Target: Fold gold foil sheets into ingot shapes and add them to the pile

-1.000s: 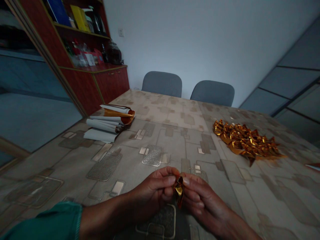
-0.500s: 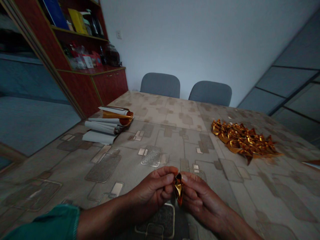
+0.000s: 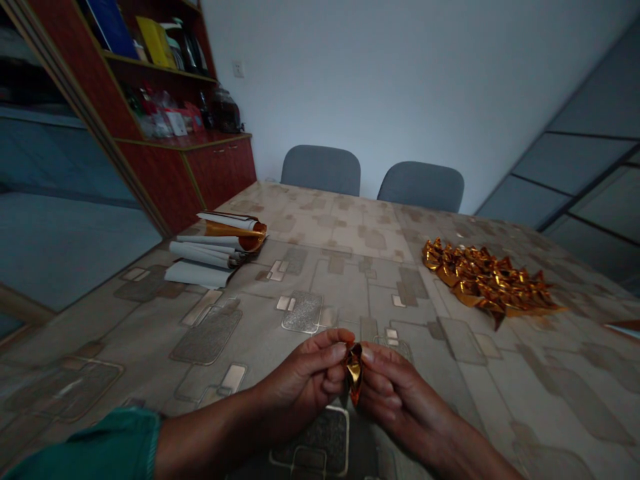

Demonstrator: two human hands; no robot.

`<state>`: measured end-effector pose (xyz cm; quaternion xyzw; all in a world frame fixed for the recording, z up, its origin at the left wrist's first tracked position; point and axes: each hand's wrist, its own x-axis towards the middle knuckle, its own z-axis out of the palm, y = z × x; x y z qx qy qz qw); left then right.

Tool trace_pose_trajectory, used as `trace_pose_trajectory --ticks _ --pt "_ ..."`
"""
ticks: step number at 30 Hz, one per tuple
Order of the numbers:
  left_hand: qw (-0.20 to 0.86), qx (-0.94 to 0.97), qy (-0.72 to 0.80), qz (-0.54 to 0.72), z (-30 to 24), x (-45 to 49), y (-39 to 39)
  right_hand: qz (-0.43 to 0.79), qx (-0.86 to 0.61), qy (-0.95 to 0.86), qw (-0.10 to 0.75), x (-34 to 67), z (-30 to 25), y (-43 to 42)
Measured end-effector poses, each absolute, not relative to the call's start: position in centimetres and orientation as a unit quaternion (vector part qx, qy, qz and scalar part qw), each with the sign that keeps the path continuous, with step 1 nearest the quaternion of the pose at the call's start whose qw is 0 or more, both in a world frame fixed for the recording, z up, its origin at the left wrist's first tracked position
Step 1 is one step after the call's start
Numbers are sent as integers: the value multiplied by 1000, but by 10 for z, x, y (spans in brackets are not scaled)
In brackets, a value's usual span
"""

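Note:
A small folded piece of gold foil paper (image 3: 355, 373) is pinched between both my hands just above the near edge of the table (image 3: 350, 287). My left hand (image 3: 313, 380) grips its left side with thumb and fingers closed. My right hand (image 3: 395, 393) closes on its right side. A heap of several folded gold foil pieces (image 3: 487, 280) lies on the table to the right. On the left lies a stack of white-backed sheets (image 3: 213, 250), some curled and showing a gold face.
Two grey chairs (image 3: 320, 170) (image 3: 420, 187) stand at the table's far side. A red-brown cabinet (image 3: 165, 133) with shelves of boxes and bottles stands at the back left. Grey panels line the right wall.
The view and my hands have barely shifted. The foil piece between my fingers has turned slightly and sits a little more squeezed.

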<state>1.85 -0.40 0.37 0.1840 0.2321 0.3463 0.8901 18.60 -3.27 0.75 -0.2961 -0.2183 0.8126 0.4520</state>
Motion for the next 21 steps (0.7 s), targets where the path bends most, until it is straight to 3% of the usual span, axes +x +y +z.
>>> trace_pose_trajectory --ticks 21 --pt "899 175 228 331 5 16 -4 810 -318 -224 439 189 9 -34"
